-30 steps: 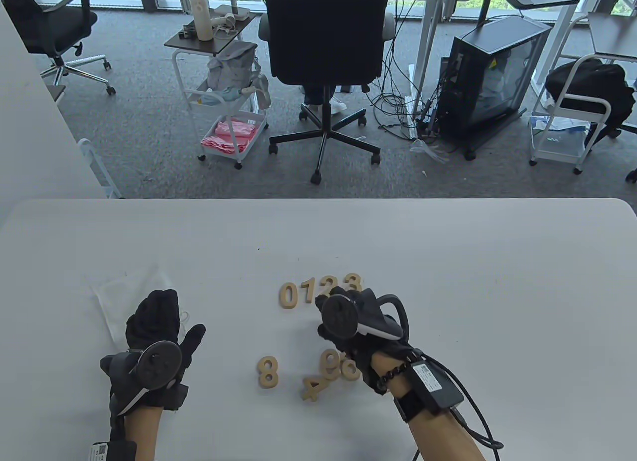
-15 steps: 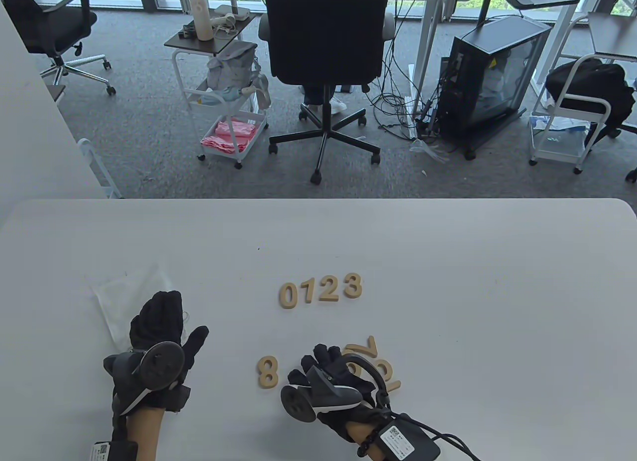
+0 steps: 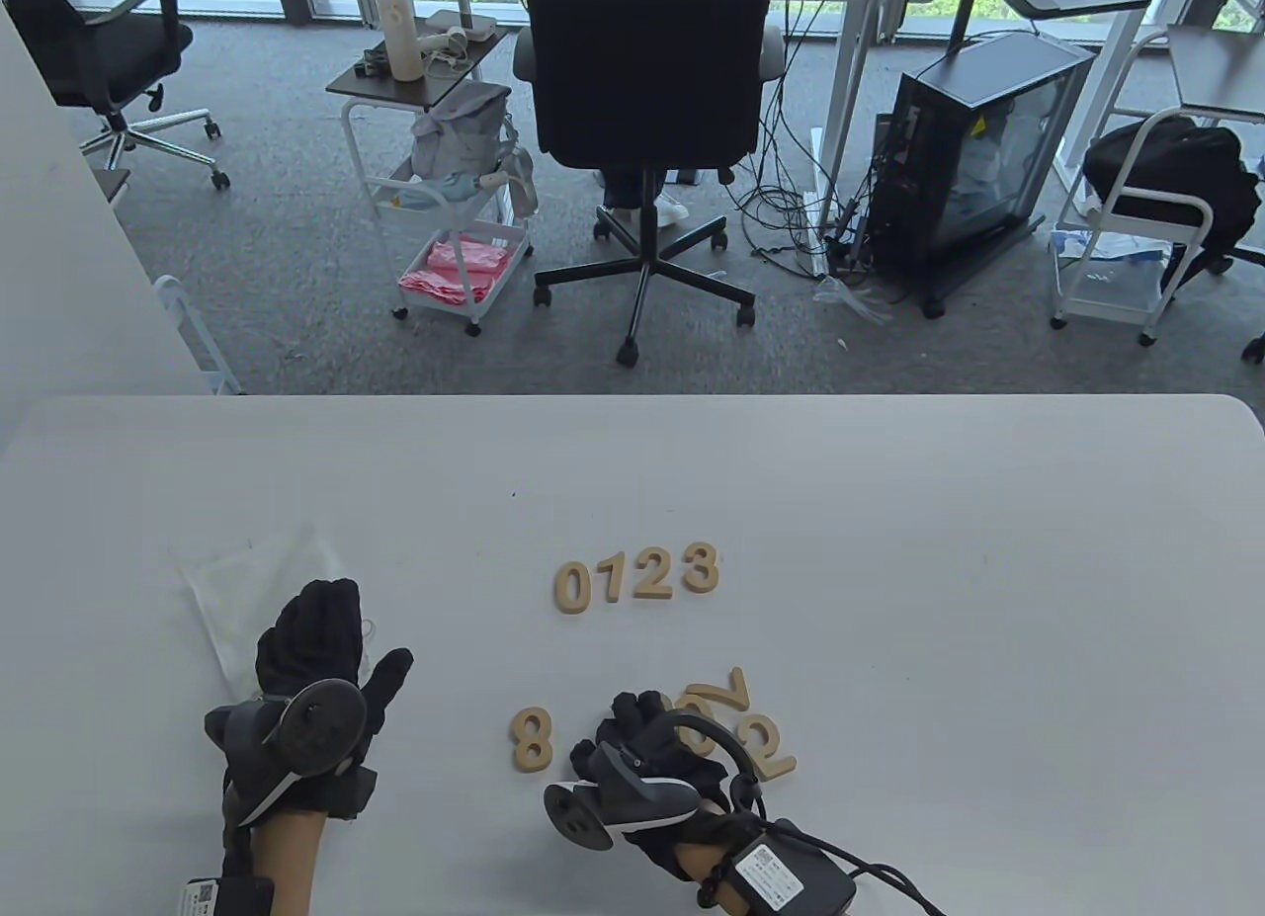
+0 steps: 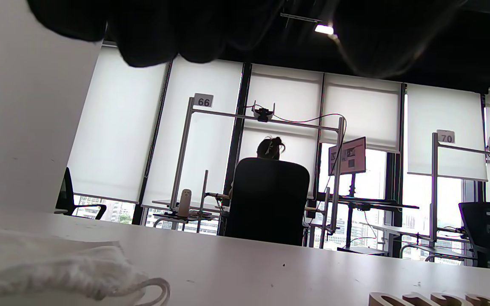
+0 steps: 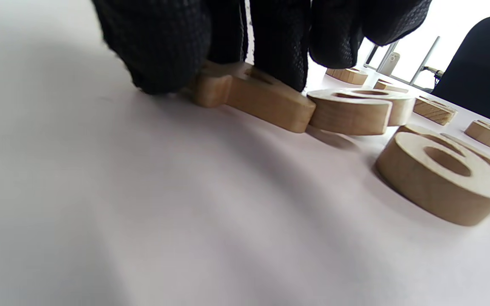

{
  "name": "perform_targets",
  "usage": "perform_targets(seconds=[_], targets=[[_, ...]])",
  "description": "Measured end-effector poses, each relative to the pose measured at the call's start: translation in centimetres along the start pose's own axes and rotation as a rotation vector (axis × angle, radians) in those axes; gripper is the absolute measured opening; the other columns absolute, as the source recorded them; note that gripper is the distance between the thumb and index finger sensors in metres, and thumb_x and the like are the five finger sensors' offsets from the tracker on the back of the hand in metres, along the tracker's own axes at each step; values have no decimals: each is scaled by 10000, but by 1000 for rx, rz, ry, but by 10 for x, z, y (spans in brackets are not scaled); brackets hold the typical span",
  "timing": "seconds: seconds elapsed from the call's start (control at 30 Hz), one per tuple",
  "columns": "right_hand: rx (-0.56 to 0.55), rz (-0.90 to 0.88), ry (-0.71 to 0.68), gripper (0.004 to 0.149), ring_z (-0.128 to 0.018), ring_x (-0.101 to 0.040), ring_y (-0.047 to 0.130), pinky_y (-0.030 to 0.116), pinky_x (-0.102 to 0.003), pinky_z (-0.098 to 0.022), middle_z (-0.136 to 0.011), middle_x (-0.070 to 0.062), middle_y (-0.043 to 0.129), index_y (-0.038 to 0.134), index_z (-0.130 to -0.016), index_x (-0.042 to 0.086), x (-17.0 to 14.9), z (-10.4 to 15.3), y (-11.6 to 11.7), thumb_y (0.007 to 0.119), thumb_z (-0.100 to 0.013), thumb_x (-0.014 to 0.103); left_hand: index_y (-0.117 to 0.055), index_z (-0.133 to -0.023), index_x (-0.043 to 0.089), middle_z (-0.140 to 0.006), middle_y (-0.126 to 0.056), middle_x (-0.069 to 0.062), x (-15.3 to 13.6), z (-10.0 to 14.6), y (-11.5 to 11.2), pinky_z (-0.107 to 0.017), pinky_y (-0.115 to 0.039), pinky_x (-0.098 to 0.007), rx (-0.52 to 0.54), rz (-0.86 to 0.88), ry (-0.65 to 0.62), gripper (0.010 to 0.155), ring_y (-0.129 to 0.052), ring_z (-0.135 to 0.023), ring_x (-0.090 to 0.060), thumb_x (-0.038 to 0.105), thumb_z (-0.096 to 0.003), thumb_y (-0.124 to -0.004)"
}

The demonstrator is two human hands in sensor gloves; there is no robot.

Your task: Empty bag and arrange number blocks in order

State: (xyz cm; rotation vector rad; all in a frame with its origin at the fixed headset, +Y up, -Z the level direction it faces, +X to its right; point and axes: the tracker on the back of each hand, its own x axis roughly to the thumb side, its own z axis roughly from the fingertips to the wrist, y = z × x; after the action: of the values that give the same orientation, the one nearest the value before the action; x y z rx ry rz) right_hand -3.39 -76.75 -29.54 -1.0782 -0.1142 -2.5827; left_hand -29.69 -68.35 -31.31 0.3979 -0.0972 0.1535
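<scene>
Wooden number blocks on a white table (image 3: 889,521), four lined up, the rest loose by the near edge.

The translucent white drawstring bag (image 3: 237,585) lies flat and limp toward the left edge, under the fingers of the left hand (image 3: 311,664), which rests on it spread and straight. The row 0123 (image 3: 637,578), pale wood and flat, runs left to right parallel to the near edge, digits upright to the viewer. Nearer the edge lie the 8 (image 3: 532,739), upright, and a cluster: an inverted 7 (image 3: 729,692), an inverted 2 (image 3: 769,748) and ring-shaped blocks (image 5: 440,178). The right hand (image 3: 647,758) curls down, fingertips (image 5: 164,55) pinching a flat block (image 5: 253,95) whose digit I cannot tell.
</scene>
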Motion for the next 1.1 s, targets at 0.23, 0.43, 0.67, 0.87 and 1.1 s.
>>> perform_targets(seconds=[0.23, 0.43, 0.67, 0.87, 1.1], targets=[[-41, 34, -26, 558, -958, -483, 737, 607, -645, -726, -988, -189, 822, 737, -992, 168, 6, 2, 0, 844, -466, 320, -517, -1112, 12, -1109, -547, -320, 1, 0, -1, -675, -595, -737, -7, 0, -2, 846, -705, -980, -590, 528, -485, -757], [-70, 9, -36, 564, -907, -493, 805, 645, -669, -704, -955, -210, 847, 726, -1000, 194, 8, 3, 0, 848, -467, 329, -515, -1112, 14, -1107, -548, -319, 0, 0, 0, -677, -595, -735, -5, 3, 5, 844, -703, -981, -588, 528, -486, -756], [-160, -256, 22, 543, -846, -491, 870, 730, -678, -657, -990, -235, 752, 699, -1017, 217, -11, 12, -14, 793, -496, 337, -514, -1113, 11, -1110, -545, -318, -1, 0, 1, -676, -594, -736, -4, 4, 9, 847, -704, -980, -589, 528, -486, -756], [-267, -537, 108, 490, -812, -451, 907, 820, -617, -625, -1002, -247, 703, 754, -979, 198, -51, 28, -18, 772, -509, 336, -516, -1111, 16, -1109, -547, -318, -1, 0, 1, -677, -595, -735, -4, 5, 11, 844, -705, -981, -585, 528, -485, -756], [-449, -965, 271, 457, -793, -417, 913, 845, -570, -604, -1088, -225, 599, 757, -952, 164, -113, 55, -13, 750, -530, 340, -517, -1111, 14, -1108, -547, -318, -3, 1, 1, -676, -595, -735, -1, 11, 22, 844, -704, -980, -588, 528, -486, -755]])
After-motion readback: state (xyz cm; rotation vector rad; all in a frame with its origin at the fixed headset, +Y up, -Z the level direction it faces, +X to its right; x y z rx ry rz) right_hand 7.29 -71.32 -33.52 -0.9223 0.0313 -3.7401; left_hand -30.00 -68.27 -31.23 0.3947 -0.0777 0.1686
